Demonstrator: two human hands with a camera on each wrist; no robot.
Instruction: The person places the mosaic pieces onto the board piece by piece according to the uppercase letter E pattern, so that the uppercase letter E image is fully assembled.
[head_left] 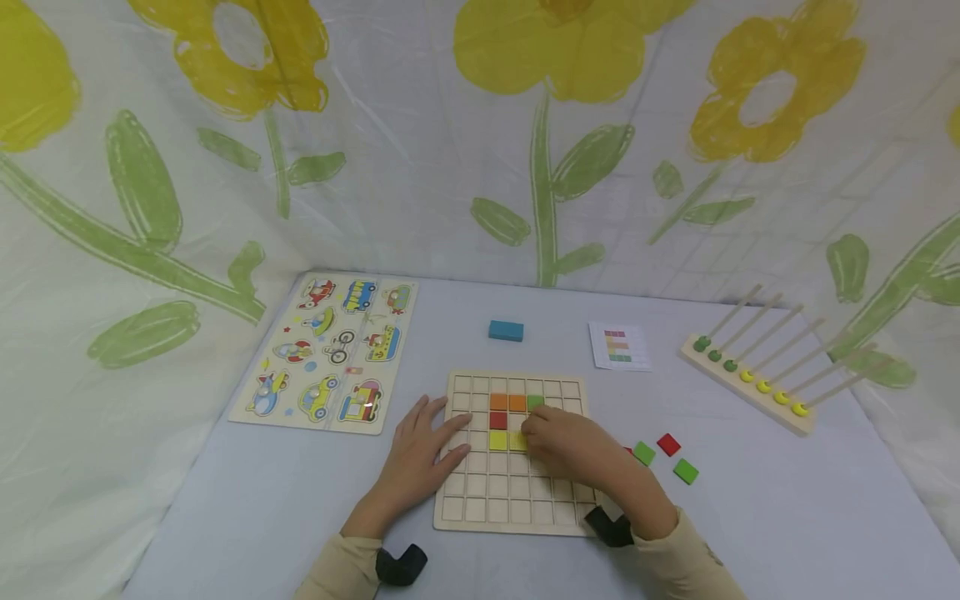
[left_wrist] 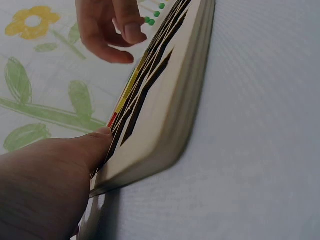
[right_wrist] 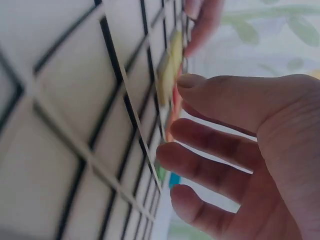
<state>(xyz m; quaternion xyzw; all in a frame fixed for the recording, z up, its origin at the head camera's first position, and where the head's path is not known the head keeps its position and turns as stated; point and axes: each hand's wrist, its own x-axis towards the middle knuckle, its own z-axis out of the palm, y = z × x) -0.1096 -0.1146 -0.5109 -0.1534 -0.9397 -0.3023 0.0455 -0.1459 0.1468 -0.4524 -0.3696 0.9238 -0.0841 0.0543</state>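
A wooden grid board [head_left: 476,485] lies on the table. In its cells sit two orange tiles [head_left: 507,402], a green tile [head_left: 535,402], a red tile [head_left: 498,421] and two yellow tiles [head_left: 498,441]. My left hand [head_left: 420,454] rests spread on the board's left edge, with the thumb on the grid in the left wrist view. Over the middle of the board is my right hand [head_left: 573,446], fingertips close to the right-hand yellow tile. Seen from the right wrist, its thumb and fingers are bent loosely and apart, with nothing between them, beside the yellow tiles [right_wrist: 164,82].
Loose red [head_left: 668,444] and green tiles [head_left: 686,472] lie right of the board. Behind it are a blue block [head_left: 506,331] and a printed pattern card [head_left: 637,346]. A vehicle puzzle [head_left: 300,400] lies left; a pegged bead rack [head_left: 750,387] stands right.
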